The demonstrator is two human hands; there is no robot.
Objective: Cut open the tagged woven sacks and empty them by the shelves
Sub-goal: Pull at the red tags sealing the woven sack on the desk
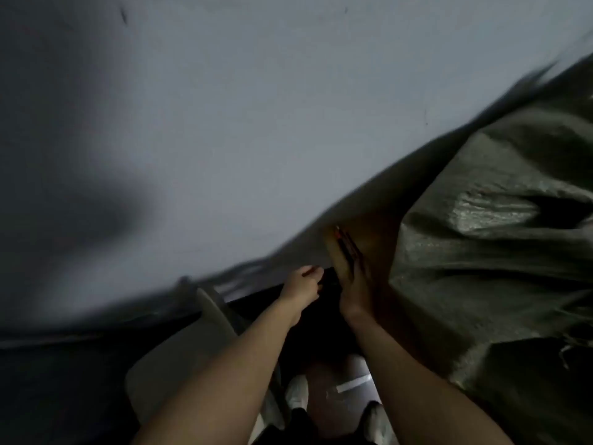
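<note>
— How far along is the person?
— Seemingly mid-cut. Nearest, the left hand (301,285) is curling its fingers at the edge of the woven sack (481,245); blur is hiding any grip. The right hand (354,284) is grasping a slim red-and-black tool (346,244) against it.
— And emptying?
— Probably waiting; the sack is bulging beyond, rightward.

Head-worn camera looks steeply down, close above the woven sack (481,252).
</note>
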